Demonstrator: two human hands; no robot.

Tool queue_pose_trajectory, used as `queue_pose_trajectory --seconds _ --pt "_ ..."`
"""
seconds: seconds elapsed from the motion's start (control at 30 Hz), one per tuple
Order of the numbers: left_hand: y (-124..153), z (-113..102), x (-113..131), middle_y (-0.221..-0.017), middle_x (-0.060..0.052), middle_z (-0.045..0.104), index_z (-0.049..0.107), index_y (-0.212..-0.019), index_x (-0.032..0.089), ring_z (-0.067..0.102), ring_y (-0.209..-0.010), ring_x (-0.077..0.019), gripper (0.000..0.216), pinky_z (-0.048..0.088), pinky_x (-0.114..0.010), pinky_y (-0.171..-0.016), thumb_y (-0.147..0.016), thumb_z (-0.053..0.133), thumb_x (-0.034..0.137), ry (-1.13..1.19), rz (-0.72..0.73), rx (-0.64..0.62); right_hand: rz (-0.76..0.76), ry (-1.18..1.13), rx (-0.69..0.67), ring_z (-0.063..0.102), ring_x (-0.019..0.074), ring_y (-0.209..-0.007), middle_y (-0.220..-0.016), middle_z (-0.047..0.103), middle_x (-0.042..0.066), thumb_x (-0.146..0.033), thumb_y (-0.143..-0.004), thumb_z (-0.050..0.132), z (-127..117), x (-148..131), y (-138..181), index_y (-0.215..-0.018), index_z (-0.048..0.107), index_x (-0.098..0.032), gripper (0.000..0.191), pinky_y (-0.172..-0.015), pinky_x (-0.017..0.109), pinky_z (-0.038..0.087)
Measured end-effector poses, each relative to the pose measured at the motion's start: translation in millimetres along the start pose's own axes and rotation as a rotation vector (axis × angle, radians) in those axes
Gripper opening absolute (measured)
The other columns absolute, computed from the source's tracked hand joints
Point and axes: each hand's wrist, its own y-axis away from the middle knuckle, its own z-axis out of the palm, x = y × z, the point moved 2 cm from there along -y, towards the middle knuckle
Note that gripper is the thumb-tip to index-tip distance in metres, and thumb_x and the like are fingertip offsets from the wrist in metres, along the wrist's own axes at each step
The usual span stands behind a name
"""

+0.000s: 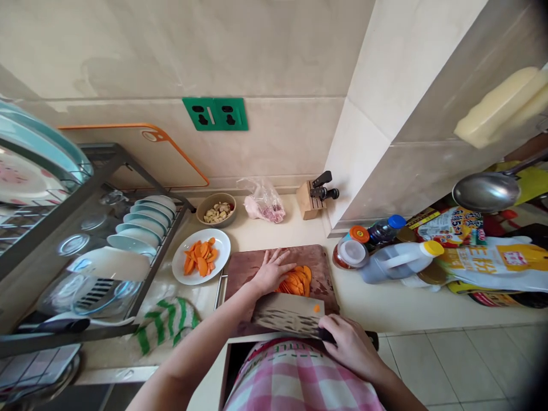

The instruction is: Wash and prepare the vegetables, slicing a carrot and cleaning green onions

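Note:
My right hand [349, 339] is wrapped round the black handle of a cleaver [289, 313]. The cleaver's broad blade lies low over the near part of a dark brown cutting board [317, 257], with a small orange bit stuck to it. My left hand [272, 273] rests with fingers spread on the board, its edge against a pile of sliced carrot [299, 281]. Part of the pile is hidden by that hand. To the left, a white plate [180, 268] holds more carrot pieces [200, 257].
Behind the board stand a bowl [234, 214] of garlic cloves, bagged raw meat [263, 206] and a knife block [308, 201]. Bottles and jars, including a yellow-capped jug [394, 262], crowd the right. A dish rack [145, 185] and a striped cloth [166, 322] are at left.

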Motion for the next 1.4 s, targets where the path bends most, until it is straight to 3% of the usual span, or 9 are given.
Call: queue_pose_trajectory --seconds 0.17,0.27,0.37,0.5,0.67,0.9,1.1,1.4 --pt "21.2 16.0 -9.2 -0.133 -0.012 0.047 0.047 -0.129 0.024 0.037 -0.127 -0.0244 0.041 0.031 -0.050 -0.105 -0.089 0.040 0.028 0.183 -0.222 0.346 0.202 -0.499 0.090 0.059 0.0163 -0.073 -0.082 0.063 0.003 -0.032 -0.081 0.047 11.0 52.5 29.9 -0.098 0.053 -0.021 0.022 -0.067 0.026 0.046" --pt "34.1 35.1 6.5 -0.134 -0.012 0.045 0.044 -0.130 0.024 0.034 -0.129 -0.0280 0.047 0.027 -0.057 -0.104 -0.086 0.046 0.038 0.157 -0.344 0.434 0.441 -0.823 0.143 0.048 0.0115 -0.045 -0.061 0.053 -0.004 -0.050 -0.078 0.048 26.1 78.8 30.2 -0.099 0.048 -0.021 0.036 -0.044 0.023 0.040" --pt "39.3 49.9 26.1 -0.142 -0.013 0.035 0.037 -0.135 0.027 0.022 -0.134 -0.0344 0.062 0.019 -0.066 -0.102 -0.080 0.053 0.050 0.080 -0.455 0.454 0.552 -1.004 0.120 0.038 0.0076 -0.037 -0.056 0.047 -0.008 -0.059 -0.071 0.053 35.7 92.2 21.4 -0.089 0.045 -0.023 0.041 -0.035 0.020 0.033" --pt "35.6 62.0 42.9 -0.148 -0.014 0.024 0.032 -0.139 0.027 0.014 -0.135 -0.0405 0.082 0.015 -0.067 -0.102 -0.069 0.057 0.063 0.052 -0.560 0.427 0.537 -1.084 0.097 0.039 0.0062 -0.038 -0.056 0.047 -0.008 -0.059 -0.071 0.055 40.9 104.2 10.3 -0.082 0.043 -0.023 0.039 -0.036 0.018 0.033" --pt "25.0 69.4 56.2 -0.150 -0.012 0.021 0.032 -0.139 0.029 0.011 -0.135 -0.0430 0.089 0.013 -0.066 -0.103 -0.064 0.057 0.069 0.044 -0.583 0.405 0.523 -1.154 0.021 0.039 0.0052 -0.039 -0.057 0.049 -0.008 -0.055 -0.072 0.055 50.7 113.9 -2.3 -0.087 0.043 -0.023 0.038 -0.036 0.017 0.035" --pt "15.6 68.4 71.4 -0.150 -0.013 0.019 0.033 -0.138 0.031 0.011 -0.133 -0.0472 0.092 0.013 -0.070 -0.098 -0.060 0.056 0.074 0.035 -0.668 0.433 0.479 -1.125 -0.119 0.041 0.0066 -0.036 -0.056 0.050 -0.009 -0.055 -0.071 0.055 50.5 100.7 -30.6 -0.104 0.043 -0.023 0.047 -0.034 0.018 0.036" --pt "15.2 71.3 79.4 -0.151 -0.012 0.017 0.032 -0.139 0.031 0.010 -0.135 -0.0440 0.086 0.014 -0.068 -0.100 -0.065 0.056 0.069 0.042 -0.687 0.505 0.466 -1.066 -0.195 0.040 0.0056 -0.033 -0.054 0.049 -0.010 -0.055 -0.071 0.054 53.7 85.4 -46.4 -0.102 0.044 -0.023 0.046 -0.031 0.016 0.031" --pt "25.7 73.7 75.6 -0.143 -0.011 0.032 0.049 -0.127 0.028 0.023 -0.132 -0.0341 0.058 0.024 -0.054 -0.103 -0.074 0.059 0.048 0.055 -0.615 0.696 0.295 -1.006 -0.396 0.034 0.0037 -0.032 -0.051 0.047 -0.012 -0.050 -0.076 0.050 66.8 62.2 -66.6 -0.088 0.041 -0.023 0.032 -0.028 0.013 0.029"
